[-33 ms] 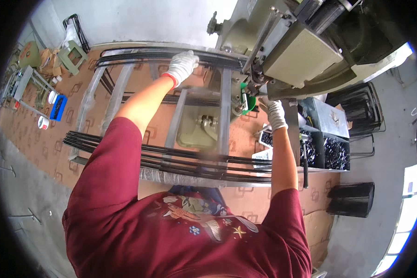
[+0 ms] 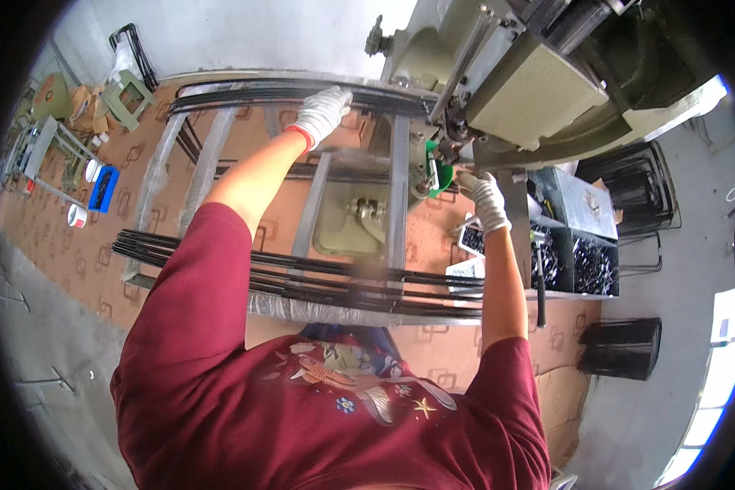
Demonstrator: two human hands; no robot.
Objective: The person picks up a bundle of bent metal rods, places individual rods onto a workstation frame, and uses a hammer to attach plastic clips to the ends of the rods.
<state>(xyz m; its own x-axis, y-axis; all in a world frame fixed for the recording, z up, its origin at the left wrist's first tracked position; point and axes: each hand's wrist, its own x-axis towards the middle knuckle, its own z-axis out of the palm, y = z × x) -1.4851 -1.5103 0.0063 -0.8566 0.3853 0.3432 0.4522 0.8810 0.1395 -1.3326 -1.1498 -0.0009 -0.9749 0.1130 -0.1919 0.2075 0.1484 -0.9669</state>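
Note:
My left hand [image 2: 325, 113], in a white knit glove with a red cuff, is closed on a black metal rod frame at the far side of the rack. Long black rods [image 2: 253, 96] run from under it to the machine [image 2: 539, 98] at the upper right. My right hand [image 2: 483, 198], gloved too, is beside the machine's working head [image 2: 456, 131]. Its fingers are bunched and point toward a green part [image 2: 443, 178]. Whatever they hold, if anything, is too small to make out.
Another bundle of black rods [image 2: 302, 282] lies across the near side of the metal rack [image 2: 396, 204]. Bins of small dark parts [image 2: 594, 265] stand at right, by a black-handled tool [image 2: 541, 294]. A blue tray [image 2: 104, 189] and green stool [image 2: 128, 100] are at left.

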